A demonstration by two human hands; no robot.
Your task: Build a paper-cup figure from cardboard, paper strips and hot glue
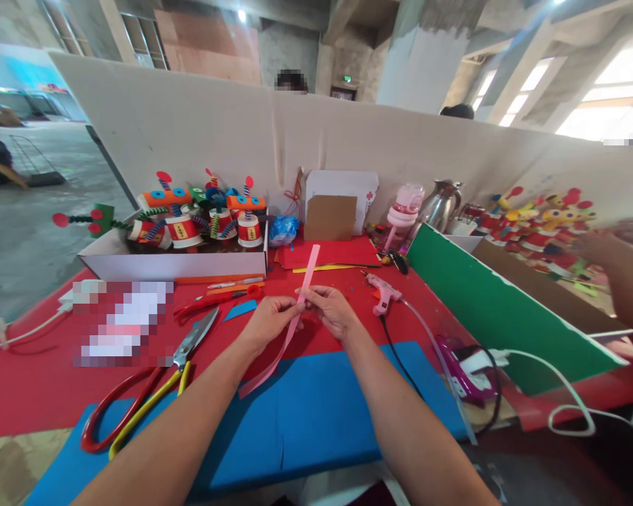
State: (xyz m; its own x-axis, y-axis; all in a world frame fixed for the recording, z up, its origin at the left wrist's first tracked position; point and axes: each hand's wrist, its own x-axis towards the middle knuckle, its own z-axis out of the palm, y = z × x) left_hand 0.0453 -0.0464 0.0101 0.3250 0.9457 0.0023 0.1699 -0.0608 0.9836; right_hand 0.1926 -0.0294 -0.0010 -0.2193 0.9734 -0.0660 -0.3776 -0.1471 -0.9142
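A long pink paper strip is pinched between my two hands above the red table. My left hand grips it from the left with closed fingers. My right hand pinches the same spot from the right. The strip's upper end points up and away; its lower end hangs down over a blue sheet. A pink glue gun lies just right of my right hand. Large scissors with red and yellow handles lie to my left.
A white box of colourful paper-cup crafts stands at the back left. Red and yellow sheets, a cardboard piece, a pink bottle and a metal kettle are behind. A green-lined box sits right, where another person's blurred hand reaches. Cables trail at right.
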